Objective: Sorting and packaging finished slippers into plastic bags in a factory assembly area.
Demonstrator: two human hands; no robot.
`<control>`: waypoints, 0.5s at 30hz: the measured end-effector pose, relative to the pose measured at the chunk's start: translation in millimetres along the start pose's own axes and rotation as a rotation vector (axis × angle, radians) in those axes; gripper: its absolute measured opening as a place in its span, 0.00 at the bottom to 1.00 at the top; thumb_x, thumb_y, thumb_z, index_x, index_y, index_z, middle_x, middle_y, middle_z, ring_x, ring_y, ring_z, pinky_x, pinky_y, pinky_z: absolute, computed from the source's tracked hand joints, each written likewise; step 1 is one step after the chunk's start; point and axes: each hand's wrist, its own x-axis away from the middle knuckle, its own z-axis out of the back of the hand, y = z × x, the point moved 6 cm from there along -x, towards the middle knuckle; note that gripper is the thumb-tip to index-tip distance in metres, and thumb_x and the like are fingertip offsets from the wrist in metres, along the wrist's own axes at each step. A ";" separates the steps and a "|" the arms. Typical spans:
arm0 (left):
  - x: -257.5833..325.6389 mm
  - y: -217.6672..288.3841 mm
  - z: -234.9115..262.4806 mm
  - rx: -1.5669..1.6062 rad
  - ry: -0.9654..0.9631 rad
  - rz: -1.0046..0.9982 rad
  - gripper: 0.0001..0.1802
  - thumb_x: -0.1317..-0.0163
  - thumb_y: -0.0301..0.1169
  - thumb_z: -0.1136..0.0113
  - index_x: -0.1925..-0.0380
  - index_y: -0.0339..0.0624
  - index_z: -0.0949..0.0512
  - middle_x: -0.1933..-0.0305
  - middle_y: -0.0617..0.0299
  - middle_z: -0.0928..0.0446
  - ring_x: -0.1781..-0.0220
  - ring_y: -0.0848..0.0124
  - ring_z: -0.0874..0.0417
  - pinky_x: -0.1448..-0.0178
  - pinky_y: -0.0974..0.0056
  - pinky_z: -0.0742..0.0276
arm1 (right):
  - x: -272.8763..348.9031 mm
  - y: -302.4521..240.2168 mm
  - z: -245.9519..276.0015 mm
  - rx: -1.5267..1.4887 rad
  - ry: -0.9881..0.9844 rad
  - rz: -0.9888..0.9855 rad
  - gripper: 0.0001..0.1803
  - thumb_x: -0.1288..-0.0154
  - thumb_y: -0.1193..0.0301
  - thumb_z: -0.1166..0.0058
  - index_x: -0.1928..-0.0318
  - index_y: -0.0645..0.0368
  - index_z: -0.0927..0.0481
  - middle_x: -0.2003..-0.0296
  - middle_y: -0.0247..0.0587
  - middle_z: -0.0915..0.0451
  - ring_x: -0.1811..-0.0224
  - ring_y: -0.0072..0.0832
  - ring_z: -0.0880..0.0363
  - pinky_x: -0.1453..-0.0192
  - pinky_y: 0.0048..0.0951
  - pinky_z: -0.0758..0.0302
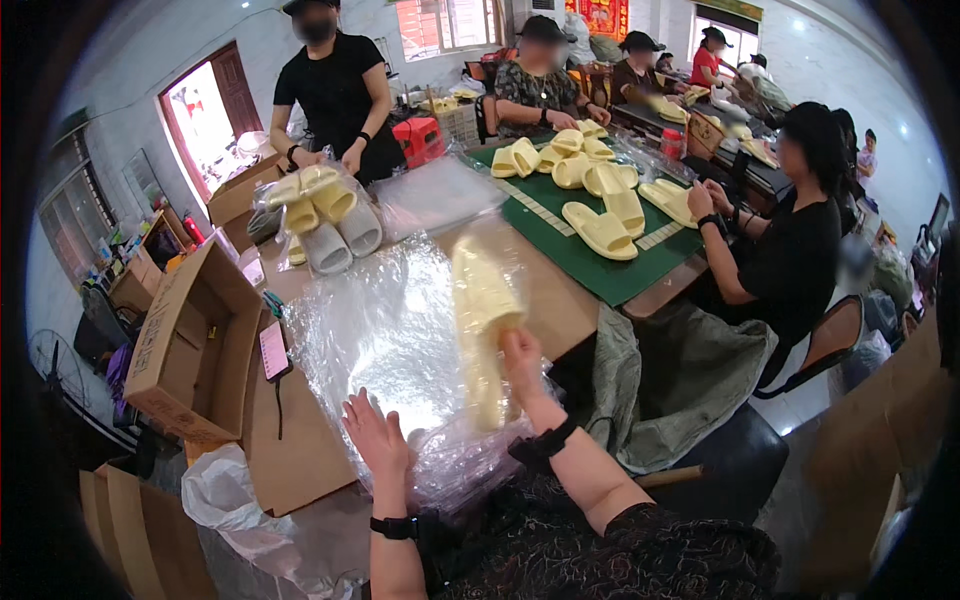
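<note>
The surface [560, 300] is a brown table carrying a green mat [600, 265] at its far end, where loose pale yellow slippers are laid out. Nearer the person, a stack of clear plastic bags [385, 335] is spread flat over the surface, directly ahead of both hands. An open cardboard box [195, 345] stands to the left of the stack.

A pale yellow slipper [480, 325], wrapped in clear film, is held upright above the stack. Its long axis runs almost vertically, tilted slightly, with the upper end away from the person and the lower end near the bags.

The right hand [522, 360] is clamped on the slipper at about mid-length, gripping it from the right side. The left hand [375, 435] is spread open, palm down, resting on the near edge of the bags, empty. The hands are apart: the slipper lies up and to the right of the left hand, and the right hand is the nearer, being already in contact.
</note>
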 end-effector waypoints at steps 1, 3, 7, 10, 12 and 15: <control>-1.6 1.5 -2.5 0.001 -0.017 -0.004 0.43 0.29 0.59 0.62 0.29 0.32 0.43 0.27 0.37 0.41 0.22 0.39 0.50 0.21 0.42 0.61 | -2.8 13.5 21.0 -0.216 0.003 -0.063 0.15 0.29 0.60 0.50 0.69 0.56 0.21 0.73 0.37 0.18 0.69 0.36 0.18 0.66 0.41 0.27; -7.2 13.2 -9.0 -0.003 -0.009 -0.049 0.42 0.29 0.58 0.60 0.29 0.33 0.43 0.27 0.36 0.41 0.22 0.39 0.50 0.21 0.42 0.61 | -21.4 98.0 73.6 -0.727 0.103 -0.087 0.14 0.26 0.59 0.54 0.65 0.53 0.22 0.69 0.31 0.20 0.65 0.29 0.18 0.62 0.36 0.24; -1.4 -0.1 -1.2 -0.042 -0.021 0.046 0.41 0.28 0.56 0.58 0.28 0.33 0.44 0.25 0.38 0.43 0.21 0.41 0.52 0.21 0.42 0.61 | 30.9 91.8 126.2 -1.358 -0.314 -0.265 0.30 0.24 0.47 0.61 0.34 0.54 0.31 0.38 0.41 0.27 0.37 0.36 0.28 0.32 0.39 0.30; -1.3 -1.7 -6.8 -0.044 -0.009 0.015 0.41 0.28 0.56 0.57 0.28 0.34 0.43 0.25 0.38 0.43 0.22 0.41 0.51 0.21 0.42 0.61 | -0.3 91.7 206.7 -1.245 0.285 -0.138 0.29 0.24 0.47 0.63 0.35 0.53 0.30 0.39 0.40 0.25 0.40 0.37 0.25 0.34 0.40 0.27; 0.7 -4.2 -0.5 -0.079 0.007 0.017 0.41 0.28 0.56 0.56 0.29 0.33 0.42 0.26 0.38 0.42 0.22 0.40 0.49 0.21 0.42 0.59 | -15.0 90.1 242.6 -1.143 0.649 -0.066 0.29 0.24 0.48 0.64 0.35 0.52 0.29 0.39 0.39 0.25 0.41 0.37 0.23 0.36 0.40 0.25; 4.2 -8.0 7.2 -0.124 0.019 0.019 0.40 0.29 0.55 0.55 0.30 0.32 0.41 0.27 0.37 0.41 0.23 0.39 0.48 0.22 0.42 0.58 | -10.0 116.9 261.8 -1.223 0.859 -0.204 0.31 0.26 0.46 0.63 0.33 0.49 0.29 0.39 0.42 0.24 0.40 0.39 0.23 0.35 0.45 0.25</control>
